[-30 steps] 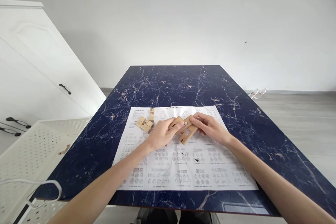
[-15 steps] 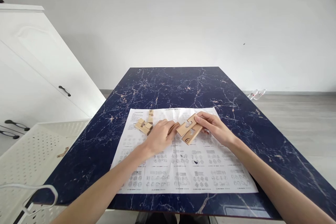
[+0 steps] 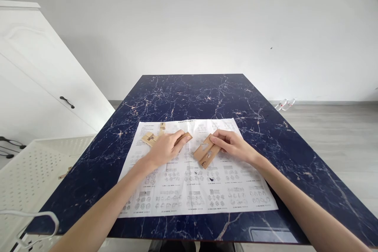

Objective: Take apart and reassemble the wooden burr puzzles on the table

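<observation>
My left hand (image 3: 167, 147) is closed on a wooden puzzle piece (image 3: 185, 137), whose end sticks out past the thumb. With thumb and fingers, my right hand (image 3: 232, 144) grips two notched wooden puzzle pieces (image 3: 203, 149) lying side by side; one bears a dark mark at its lower end. A gap separates the two hands. More wooden pieces (image 3: 149, 138) lie behind my left hand, partly covered by it, and a marked piece (image 3: 162, 126) is just beyond them. All this is over a creased printed sheet (image 3: 203, 201) of small diagrams.
The sheet lies on a dark blue marbled table (image 3: 191, 94). To the left stand a white cabinet (image 3: 44, 75) and a white perforated surface (image 3: 32, 169) with a white cable (image 3: 50, 214). Clear plastic bottles (image 3: 285, 104) are beyond the table's right edge.
My hands have moved apart. The left one went leftward with its piece, and the right one lowered its two pieces toward the sheet. The whole view shifted slightly.
</observation>
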### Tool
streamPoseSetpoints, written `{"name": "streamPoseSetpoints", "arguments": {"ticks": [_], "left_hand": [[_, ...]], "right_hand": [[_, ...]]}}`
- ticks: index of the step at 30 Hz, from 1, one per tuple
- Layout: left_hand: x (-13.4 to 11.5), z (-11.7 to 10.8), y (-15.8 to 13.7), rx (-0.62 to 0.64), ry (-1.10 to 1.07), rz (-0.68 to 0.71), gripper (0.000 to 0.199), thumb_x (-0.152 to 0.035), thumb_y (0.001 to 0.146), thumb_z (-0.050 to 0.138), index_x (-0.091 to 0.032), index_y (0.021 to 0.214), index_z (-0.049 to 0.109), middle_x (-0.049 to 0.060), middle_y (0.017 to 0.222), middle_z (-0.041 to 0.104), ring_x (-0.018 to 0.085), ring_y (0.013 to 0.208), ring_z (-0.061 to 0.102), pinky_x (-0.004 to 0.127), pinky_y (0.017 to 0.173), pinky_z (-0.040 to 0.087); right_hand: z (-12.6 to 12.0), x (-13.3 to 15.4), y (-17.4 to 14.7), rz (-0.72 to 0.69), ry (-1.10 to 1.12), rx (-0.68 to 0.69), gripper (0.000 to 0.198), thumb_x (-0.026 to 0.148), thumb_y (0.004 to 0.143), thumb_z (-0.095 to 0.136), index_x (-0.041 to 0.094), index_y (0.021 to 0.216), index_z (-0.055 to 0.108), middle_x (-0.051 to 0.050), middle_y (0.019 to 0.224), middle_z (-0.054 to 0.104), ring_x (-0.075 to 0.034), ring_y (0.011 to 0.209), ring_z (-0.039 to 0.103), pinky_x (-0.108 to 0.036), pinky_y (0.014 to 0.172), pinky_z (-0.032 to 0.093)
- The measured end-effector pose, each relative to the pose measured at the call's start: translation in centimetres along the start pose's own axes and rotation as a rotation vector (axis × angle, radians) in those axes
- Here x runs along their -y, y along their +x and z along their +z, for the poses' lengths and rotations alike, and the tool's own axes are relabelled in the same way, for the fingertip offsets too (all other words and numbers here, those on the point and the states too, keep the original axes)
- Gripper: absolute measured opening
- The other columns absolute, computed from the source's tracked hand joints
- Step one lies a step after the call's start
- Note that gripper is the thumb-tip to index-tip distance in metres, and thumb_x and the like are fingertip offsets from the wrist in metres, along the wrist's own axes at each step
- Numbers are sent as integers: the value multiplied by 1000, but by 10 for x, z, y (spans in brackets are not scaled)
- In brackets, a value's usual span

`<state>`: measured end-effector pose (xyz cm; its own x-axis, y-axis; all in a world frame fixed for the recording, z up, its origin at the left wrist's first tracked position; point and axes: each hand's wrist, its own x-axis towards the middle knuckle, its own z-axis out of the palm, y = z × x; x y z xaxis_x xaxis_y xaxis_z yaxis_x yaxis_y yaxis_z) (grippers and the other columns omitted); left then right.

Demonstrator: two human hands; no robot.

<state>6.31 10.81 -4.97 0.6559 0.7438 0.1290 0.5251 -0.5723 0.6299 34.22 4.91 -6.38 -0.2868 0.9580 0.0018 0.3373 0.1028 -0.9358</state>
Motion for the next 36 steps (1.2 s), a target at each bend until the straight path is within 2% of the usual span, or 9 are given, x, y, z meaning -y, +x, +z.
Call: {"name": "streamPoseSetpoints", "arguments": {"ticks": [5,9,12,17,19,22,26,31,36], "left_hand": [[-11,2,-2,-2,-339,-163,43,-59,111,35,-24,88,44,-7,60,36,11,47,37,26,47,30],[-18,-3,-2,70,-593,-250,43,-58,111,33,-24,85,41,-3,71,46,10,50,37,27,49,38],[-19,-6,0,85,-702,-309,39,-53,110,37,-23,85,46,1,78,53,10,54,41,28,51,39],[-13,-4,2,87,-878,-346,25,-41,106,44,-21,99,58,4,90,59,12,63,46,28,54,40],[-11,-3,2,104,-940,-342,20,-34,105,46,-20,99,59,5,95,59,11,64,44,28,58,41],[-9,1,2,124,-967,-317,14,-26,102,50,-19,98,62,5,99,58,11,68,46,29,65,45],[-9,10,-2,97,-818,-311,26,-35,106,49,-21,120,67,7,99,62,17,82,59,32,74,51],[-18,18,-5,57,-735,-222,40,-41,110,48,-24,145,58,12,119,69,21,99,67,34,84,56],[-30,22,-5,5,-765,-130,47,-37,112,47,-24,157,45,14,150,61,27,120,70,43,103,59]], "right_hand": [[-3,-2,1,158,-87,-24,56,75,97,60,21,83,67,2,60,56,-10,48,41,-27,49,32],[-9,-4,0,257,-50,26,59,78,90,67,22,75,64,3,50,54,-8,39,35,-26,41,28],[-14,-5,0,310,-37,47,59,79,86,72,22,70,63,2,48,55,-7,36,35,-24,36,25],[-20,-2,-2,358,-16,91,56,74,85,77,22,68,62,3,49,56,-6,35,32,-25,35,23],[-22,1,-3,336,20,101,53,71,86,77,22,71,64,4,49,55,-6,35,32,-25,37,24],[-20,5,-4,231,97,60,46,67,92,74,22,87,70,5,54,57,-8,40,36,-26,43,30],[-5,10,-4,114,153,-12,42,64,99,67,22,104,73,5,58,57,-10,47,43,-30,53,40],[19,13,-3,24,192,-230,44,66,96,68,22,100,67,2,66,60,-13,50,51,-31,51,45],[31,13,-5,-11,127,-408,40,62,98,68,22,99,65,3,60,56,-13,49,48,-29,46,39]]}}
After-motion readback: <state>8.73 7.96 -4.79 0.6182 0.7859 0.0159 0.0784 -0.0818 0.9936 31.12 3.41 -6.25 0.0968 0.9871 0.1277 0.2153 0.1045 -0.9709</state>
